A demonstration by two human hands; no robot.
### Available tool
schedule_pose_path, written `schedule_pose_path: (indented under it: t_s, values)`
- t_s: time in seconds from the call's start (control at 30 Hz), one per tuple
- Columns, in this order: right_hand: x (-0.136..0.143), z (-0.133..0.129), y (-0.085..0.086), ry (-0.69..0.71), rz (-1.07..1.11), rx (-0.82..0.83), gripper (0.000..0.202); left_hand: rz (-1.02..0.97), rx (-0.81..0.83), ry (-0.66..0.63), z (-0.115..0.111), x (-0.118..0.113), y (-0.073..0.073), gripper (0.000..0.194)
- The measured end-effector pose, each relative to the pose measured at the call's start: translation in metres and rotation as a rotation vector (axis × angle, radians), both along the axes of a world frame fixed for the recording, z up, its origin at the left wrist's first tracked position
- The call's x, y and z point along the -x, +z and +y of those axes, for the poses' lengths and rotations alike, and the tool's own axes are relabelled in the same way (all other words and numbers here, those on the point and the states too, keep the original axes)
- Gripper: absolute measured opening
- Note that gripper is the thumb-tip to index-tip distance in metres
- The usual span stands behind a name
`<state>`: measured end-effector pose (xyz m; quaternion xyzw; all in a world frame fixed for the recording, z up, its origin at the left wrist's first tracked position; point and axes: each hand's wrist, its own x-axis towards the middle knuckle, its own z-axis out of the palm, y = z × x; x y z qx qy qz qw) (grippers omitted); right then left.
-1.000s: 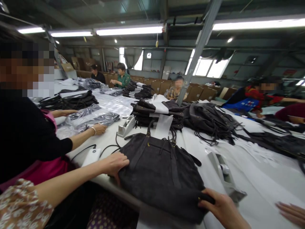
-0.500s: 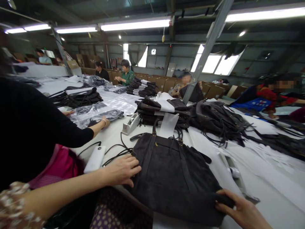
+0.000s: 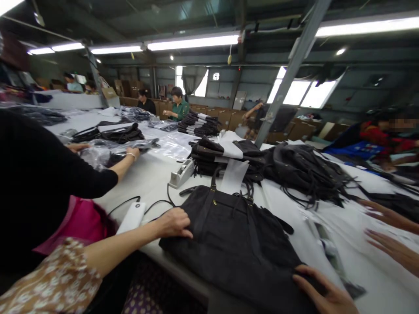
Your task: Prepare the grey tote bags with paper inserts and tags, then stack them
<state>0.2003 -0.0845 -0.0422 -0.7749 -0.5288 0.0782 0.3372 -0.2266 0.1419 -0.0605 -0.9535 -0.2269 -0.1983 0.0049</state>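
A dark grey handbag point(image 3: 225, 240) lies flat at the table's front edge, its two straps toward the far side. My left hand point(image 3: 175, 223) is closed on the bag's left edge, with the fingers curled over it. At the lower right corner, my right hand point(image 3: 324, 290) grips the bag between thumb and fingers. Just beyond the straps is a stack of folded dark bags point(image 3: 225, 152) with white paper point(image 3: 234, 176) hanging from it. The underside of the handbag is hidden.
A tape dispenser point(image 3: 181, 173) stands left of the stack, and a second one point(image 3: 330, 253) lies right of the handbag. A white power bank point(image 3: 132, 217) with a cable is near my left forearm. A co-worker's arm point(image 3: 122, 168) reaches in at left; another person's hands point(image 3: 389, 235) are at right.
My left hand has closed on the bag's left edge, and that side has shifted left. Another person's hands have come in at right. The left co-worker's hands and plastic-wrapped item have moved left.
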Motion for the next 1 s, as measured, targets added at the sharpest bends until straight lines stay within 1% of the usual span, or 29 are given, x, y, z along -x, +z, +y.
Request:
schedule_pose_path:
  t_s: [0.07, 0.17, 0.23, 0.3, 0.37, 0.4, 0.43, 0.5, 0.53, 0.57, 0.6, 0.63, 0.67, 0.7, 0.77, 0.8, 0.87, 0.9, 0.97, 1.0]
  values:
    - [0.003, -0.004, 0.001, -0.006, 0.044, -0.001, 0.043, -0.062, 0.063, 0.067, 0.008, 0.008, 0.004, 0.058]
    - [0.004, -0.006, -0.002, 0.009, 0.023, 0.008, 0.044, -0.087, 0.101, 0.079, 0.013, 0.013, 0.003, 0.055]
    - [0.005, -0.006, 0.000, 0.049, -0.061, 0.020, 0.048, -0.114, 0.089, 0.091, 0.012, 0.012, 0.001, 0.051]
    - [0.012, -0.005, 0.011, 0.065, -0.229, -0.007, 0.055, -0.160, 0.042, 0.103, 0.010, 0.009, 0.002, 0.049]
    - [0.030, -0.004, 0.025, 0.105, -0.429, -0.064, 0.061, -0.202, -0.004, 0.103, 0.008, 0.006, 0.004, 0.047]
    - [0.043, -0.003, 0.032, 0.154, -0.520, -0.084, 0.066, -0.214, -0.012, 0.102, 0.008, 0.004, 0.007, 0.047]
    - [0.058, -0.001, 0.038, 0.233, -0.588, -0.082, 0.077, -0.226, -0.010, 0.108, 0.007, 0.003, 0.009, 0.047]
    - [0.089, 0.005, 0.043, 0.390, -0.651, 0.002, 0.105, -0.250, 0.011, 0.126, 0.007, 0.001, 0.015, 0.046]
    - [0.101, 0.010, 0.043, 0.427, -0.645, 0.069, 0.112, -0.261, 0.024, 0.131, 0.006, 0.000, 0.018, 0.045]
    - [0.111, 0.015, 0.042, 0.440, -0.616, 0.140, 0.115, -0.274, 0.035, 0.130, 0.006, 0.000, 0.021, 0.045]
    - [0.117, 0.021, 0.042, 0.434, -0.571, 0.209, 0.112, -0.285, 0.040, 0.122, 0.006, 0.000, 0.024, 0.045]
    - [0.119, 0.027, 0.041, 0.416, -0.517, 0.270, 0.104, -0.294, 0.043, 0.110, 0.007, -0.001, 0.025, 0.045]
    - [0.119, 0.033, 0.041, 0.391, -0.470, 0.316, 0.090, -0.299, 0.044, 0.097, 0.008, -0.001, 0.027, 0.045]
    - [0.117, 0.038, 0.042, 0.359, -0.437, 0.343, 0.072, -0.303, 0.044, 0.087, 0.009, -0.001, 0.027, 0.046]
    - [0.112, 0.050, 0.044, 0.274, -0.415, 0.369, 0.037, -0.290, 0.036, 0.076, 0.011, -0.002, 0.028, 0.048]
    - [0.110, 0.055, 0.045, 0.232, -0.418, 0.374, 0.028, -0.267, 0.028, 0.084, 0.011, -0.003, 0.029, 0.049]
    - [0.107, 0.064, 0.045, 0.189, -0.431, 0.383, 0.023, -0.186, -0.003, 0.125, 0.005, -0.006, 0.033, 0.052]
    - [0.107, 0.068, 0.044, 0.190, -0.437, 0.384, 0.023, -0.137, -0.024, 0.145, -0.002, -0.008, 0.036, 0.054]
    - [0.108, 0.072, 0.042, 0.217, -0.456, 0.370, 0.024, -0.052, -0.060, 0.167, -0.023, -0.015, 0.043, 0.057]
    - [0.109, 0.073, 0.042, 0.232, -0.468, 0.361, 0.024, -0.019, -0.074, 0.168, -0.035, -0.019, 0.045, 0.065]
